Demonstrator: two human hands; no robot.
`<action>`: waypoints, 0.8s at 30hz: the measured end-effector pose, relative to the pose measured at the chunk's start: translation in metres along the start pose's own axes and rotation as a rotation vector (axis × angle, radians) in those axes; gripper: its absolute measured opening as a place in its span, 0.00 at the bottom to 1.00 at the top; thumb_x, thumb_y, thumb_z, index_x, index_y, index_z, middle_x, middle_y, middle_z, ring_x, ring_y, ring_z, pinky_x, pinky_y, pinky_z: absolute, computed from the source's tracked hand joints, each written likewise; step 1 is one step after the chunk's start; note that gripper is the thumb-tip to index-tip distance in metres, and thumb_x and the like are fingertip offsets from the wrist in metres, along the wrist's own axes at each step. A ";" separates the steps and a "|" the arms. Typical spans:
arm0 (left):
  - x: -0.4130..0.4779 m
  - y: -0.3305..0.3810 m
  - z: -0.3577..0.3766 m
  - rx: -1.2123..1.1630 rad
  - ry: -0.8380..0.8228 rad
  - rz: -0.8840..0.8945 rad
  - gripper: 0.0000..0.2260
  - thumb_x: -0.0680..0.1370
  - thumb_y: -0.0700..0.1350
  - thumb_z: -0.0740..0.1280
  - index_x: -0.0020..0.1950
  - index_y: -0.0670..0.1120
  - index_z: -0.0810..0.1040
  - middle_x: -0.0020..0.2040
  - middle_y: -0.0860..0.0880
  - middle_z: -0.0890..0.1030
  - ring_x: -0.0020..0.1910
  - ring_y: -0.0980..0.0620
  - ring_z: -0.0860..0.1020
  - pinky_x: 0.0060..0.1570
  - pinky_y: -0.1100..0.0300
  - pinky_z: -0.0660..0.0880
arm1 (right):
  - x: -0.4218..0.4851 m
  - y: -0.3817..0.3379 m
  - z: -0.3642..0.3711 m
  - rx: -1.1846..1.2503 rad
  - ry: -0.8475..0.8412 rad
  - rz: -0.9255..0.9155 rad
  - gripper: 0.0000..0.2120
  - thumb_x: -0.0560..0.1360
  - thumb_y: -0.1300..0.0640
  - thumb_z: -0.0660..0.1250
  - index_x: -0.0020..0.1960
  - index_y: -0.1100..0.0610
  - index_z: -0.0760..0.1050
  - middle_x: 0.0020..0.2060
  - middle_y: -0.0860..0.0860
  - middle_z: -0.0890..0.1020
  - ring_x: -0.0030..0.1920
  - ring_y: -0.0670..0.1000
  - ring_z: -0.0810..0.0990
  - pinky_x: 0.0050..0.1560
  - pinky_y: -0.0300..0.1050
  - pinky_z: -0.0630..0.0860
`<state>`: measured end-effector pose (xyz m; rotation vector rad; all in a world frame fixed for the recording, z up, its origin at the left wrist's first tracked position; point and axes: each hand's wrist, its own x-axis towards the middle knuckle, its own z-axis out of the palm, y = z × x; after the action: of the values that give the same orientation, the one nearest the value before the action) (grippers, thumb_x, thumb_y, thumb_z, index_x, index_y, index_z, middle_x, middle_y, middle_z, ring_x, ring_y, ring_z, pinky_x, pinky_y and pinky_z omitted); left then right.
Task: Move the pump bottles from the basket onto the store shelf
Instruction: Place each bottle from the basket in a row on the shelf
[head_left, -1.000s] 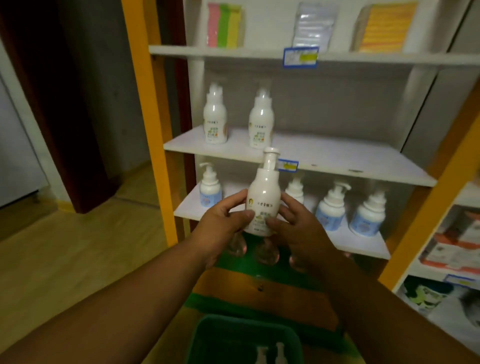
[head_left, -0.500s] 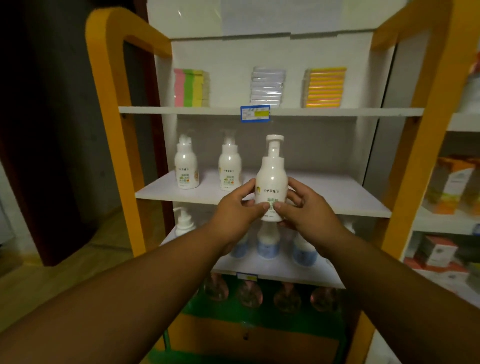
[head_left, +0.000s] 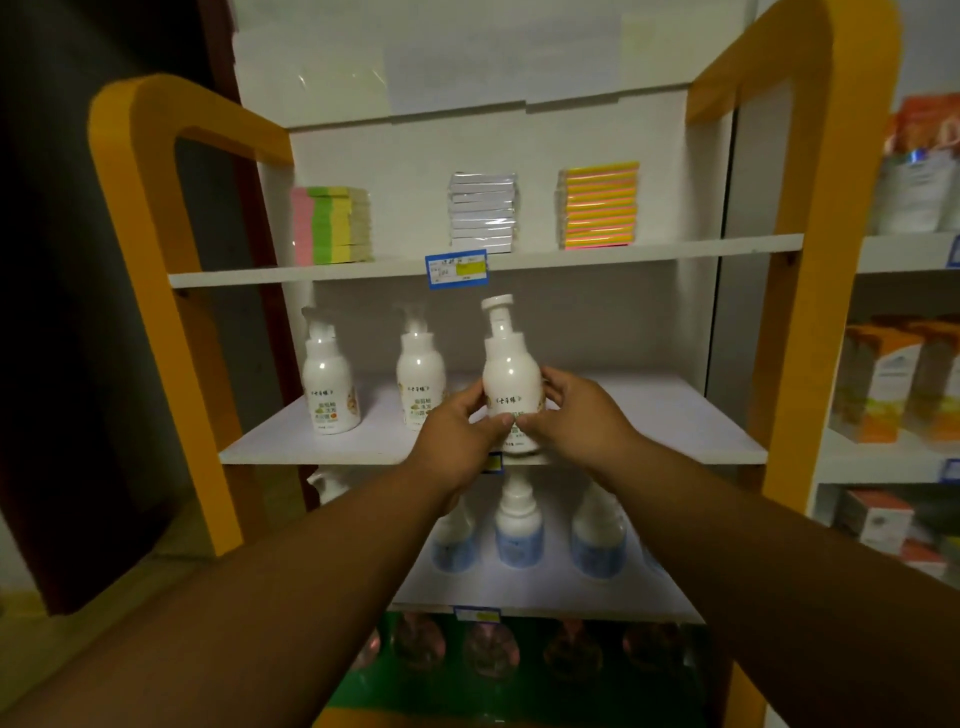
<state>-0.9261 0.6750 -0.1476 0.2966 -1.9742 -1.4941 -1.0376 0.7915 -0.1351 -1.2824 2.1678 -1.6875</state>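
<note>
Centre of frame: one glossy white plastic pump bottle (head_left: 511, 384) with a flat round cap, upright, gripped low on its rounded body from both sides. Left hand (head_left: 454, 439) curled round the left flank, right hand (head_left: 582, 415) curled round the right, thumbs almost meeting over the label. Stands at the front edge of the smooth white middle shelf board (head_left: 675, 421); cannot tell whether the base touches it. Further left on that board, two matching white bottles (head_left: 330, 384), upright and apart. Across the upper board, three flat stacks: a pink-green-yellow stack (head_left: 332, 224), a silvery-white stack (head_left: 483, 213), a yellow-and-pink striped stack (head_left: 597, 205). Lower centre, at least three blue-labelled pump bottles (head_left: 519, 530) in a row. At both edges, a rounded orange frame (head_left: 156, 260).
</note>
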 end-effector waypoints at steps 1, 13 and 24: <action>0.004 -0.005 0.001 0.007 0.006 -0.003 0.22 0.79 0.39 0.68 0.71 0.55 0.74 0.62 0.56 0.81 0.52 0.55 0.84 0.44 0.62 0.81 | 0.004 0.003 0.001 -0.036 0.002 0.004 0.29 0.71 0.59 0.77 0.70 0.51 0.74 0.62 0.47 0.82 0.61 0.49 0.81 0.63 0.49 0.77; 0.072 -0.028 -0.001 0.288 0.013 0.001 0.26 0.76 0.40 0.72 0.73 0.47 0.70 0.65 0.50 0.80 0.61 0.54 0.78 0.61 0.57 0.75 | 0.049 0.033 0.009 -0.068 0.058 0.034 0.29 0.72 0.57 0.77 0.71 0.53 0.73 0.64 0.49 0.81 0.62 0.49 0.80 0.64 0.49 0.76; 0.096 -0.047 -0.004 0.178 0.105 -0.167 0.16 0.77 0.46 0.72 0.64 0.49 0.77 0.50 0.51 0.85 0.45 0.55 0.83 0.43 0.59 0.80 | 0.072 0.048 0.020 0.050 0.024 0.086 0.29 0.74 0.60 0.75 0.73 0.57 0.70 0.55 0.43 0.78 0.46 0.37 0.77 0.52 0.35 0.74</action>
<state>-1.0068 0.6056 -0.1566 0.6167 -2.0419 -1.3740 -1.0987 0.7295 -0.1545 -1.1461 2.1466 -1.7206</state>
